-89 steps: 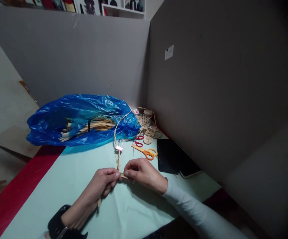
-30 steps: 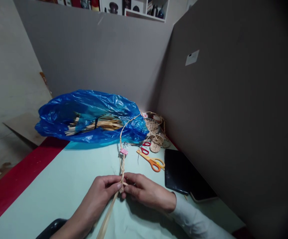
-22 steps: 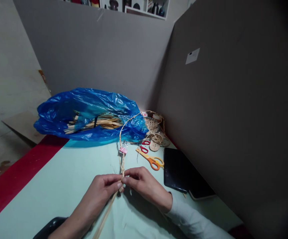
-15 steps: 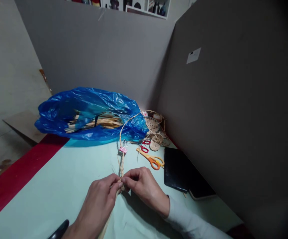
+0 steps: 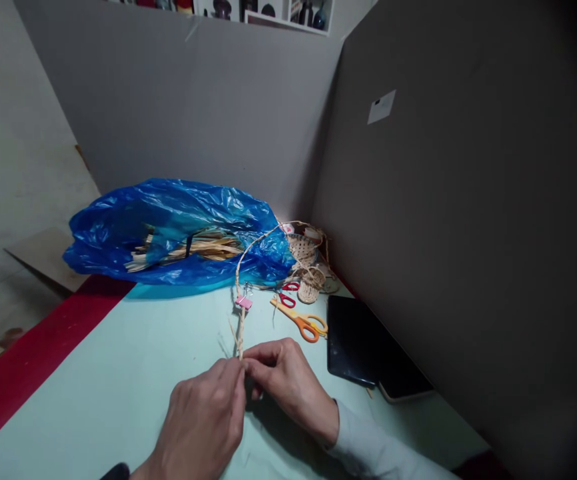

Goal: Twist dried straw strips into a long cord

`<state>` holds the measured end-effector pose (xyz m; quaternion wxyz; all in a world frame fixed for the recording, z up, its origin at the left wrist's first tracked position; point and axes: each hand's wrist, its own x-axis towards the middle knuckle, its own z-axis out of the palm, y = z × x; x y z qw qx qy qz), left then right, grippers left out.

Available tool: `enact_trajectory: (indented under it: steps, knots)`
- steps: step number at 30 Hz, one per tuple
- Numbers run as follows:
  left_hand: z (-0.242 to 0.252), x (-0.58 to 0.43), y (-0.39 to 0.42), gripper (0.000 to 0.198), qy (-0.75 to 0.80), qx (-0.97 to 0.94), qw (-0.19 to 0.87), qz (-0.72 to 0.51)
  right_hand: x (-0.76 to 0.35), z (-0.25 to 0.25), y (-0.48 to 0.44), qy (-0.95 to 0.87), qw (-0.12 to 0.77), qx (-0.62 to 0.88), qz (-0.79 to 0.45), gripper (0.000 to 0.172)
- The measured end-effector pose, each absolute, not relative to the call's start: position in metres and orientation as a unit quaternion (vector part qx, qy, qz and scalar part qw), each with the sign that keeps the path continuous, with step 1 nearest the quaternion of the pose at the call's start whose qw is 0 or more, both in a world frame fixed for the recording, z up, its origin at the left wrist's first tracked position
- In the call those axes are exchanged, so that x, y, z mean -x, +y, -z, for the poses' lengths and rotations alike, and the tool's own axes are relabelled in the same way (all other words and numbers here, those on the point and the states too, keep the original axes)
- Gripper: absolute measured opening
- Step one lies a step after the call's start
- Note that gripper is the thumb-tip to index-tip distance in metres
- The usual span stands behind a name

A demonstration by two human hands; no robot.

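Observation:
A straw braid [image 5: 240,337] runs toward me from a pink binder clip [image 5: 244,303], and its near end disappears between my fingers. My left hand [image 5: 203,413] is closed on the braid's near end, its back turned up and hiding the strands. From the right, my right hand [image 5: 288,387] pinches the same spot with thumb and forefinger, the fingertips of both hands touching or nearly so. Beyond the clip the finished cord [image 5: 238,270] curves up and right over a blue plastic bag [image 5: 168,193]. A few loose fibre ends stick out left of the braid.
Straw bundles [image 5: 213,245] lie inside the blue bag. Small woven baskets [image 5: 311,287], red-handled scissors [image 5: 287,300] and orange scissors [image 5: 308,329] sit right of the braid. A black tablet [image 5: 351,340] lies against the grey right-hand partition [image 5: 443,200]. Another grey panel [image 5: 193,100] stands behind.
My left hand has rolled over the braid, its back now covering the strands that showed before. My right hand keeps its pinch at nearly the same place. The view has shifted slightly.

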<state>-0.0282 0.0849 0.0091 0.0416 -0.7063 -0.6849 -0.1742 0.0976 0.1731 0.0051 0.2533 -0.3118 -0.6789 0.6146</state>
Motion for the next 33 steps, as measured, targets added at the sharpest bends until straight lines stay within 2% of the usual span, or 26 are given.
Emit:
enact_trajectory:
  steps: [4, 7, 11, 13, 15, 17, 19, 20, 22, 24, 28, 33]
  knots:
    - [-0.001, 0.026, 0.081, 0.023, -0.64, 0.74, 0.147, 0.144, -0.097, -0.005, 0.175, -0.627, 0.244, 0.272, -0.688, 0.025]
    - [0.005, 0.021, 0.079, 0.026, -0.606, 0.757, 0.221, 0.107, -0.096, -0.005, 0.173, -0.584, 0.244, 0.276, -0.723, 0.028]
    - [0.011, 0.014, 0.075, 0.039, -0.578, 0.77, 0.258, 0.079, -0.096, -0.008, 0.172, -0.556, 0.255, 0.291, -0.736, 0.029]
    - [0.011, 0.016, 0.07, 0.031, -0.56, 0.782, 0.254, 0.099, -0.098, -0.01, 0.173, -0.549, 0.258, 0.287, -0.742, 0.031]
    - [0.006, 0.024, 0.064, 0.021, -0.549, 0.797, 0.191, 0.163, -0.1, -0.012, 0.173, -0.552, 0.256, 0.283, -0.741, 0.029]
    - [-0.005, 0.036, 0.062, 0.02, -0.581, 0.768, 0.071, 0.259, -0.101, -0.014, 0.174, -0.565, 0.253, 0.282, -0.733, 0.025]
    - [-0.019, 0.049, 0.069, 0.022, -0.666, 0.657, -0.068, 0.347, -0.102, -0.015, 0.174, -0.576, 0.253, 0.277, -0.726, 0.023]
    - [-0.025, 0.053, 0.075, 0.023, -0.7, 0.588, -0.155, 0.374, -0.103, -0.015, 0.174, -0.581, 0.251, 0.273, -0.724, 0.022]
    - [-0.032, 0.059, 0.09, 0.032, -0.654, 0.499, -0.407, 0.397, -0.103, -0.015, 0.174, -0.589, 0.249, 0.265, -0.722, 0.023]
    - [-0.033, 0.06, 0.105, 0.033, -0.572, 0.456, -0.549, 0.406, -0.103, -0.014, 0.175, -0.6, 0.246, 0.26, -0.716, 0.023]
    - [-0.025, 0.057, 0.118, 0.02, -0.498, 0.438, -0.635, 0.396, -0.104, -0.01, 0.178, -0.621, 0.226, 0.255, -0.706, 0.021]
    - [-0.023, 0.054, 0.115, 0.016, -0.506, 0.409, -0.649, 0.394, -0.103, -0.007, 0.179, -0.668, 0.212, 0.267, -0.662, 0.019]
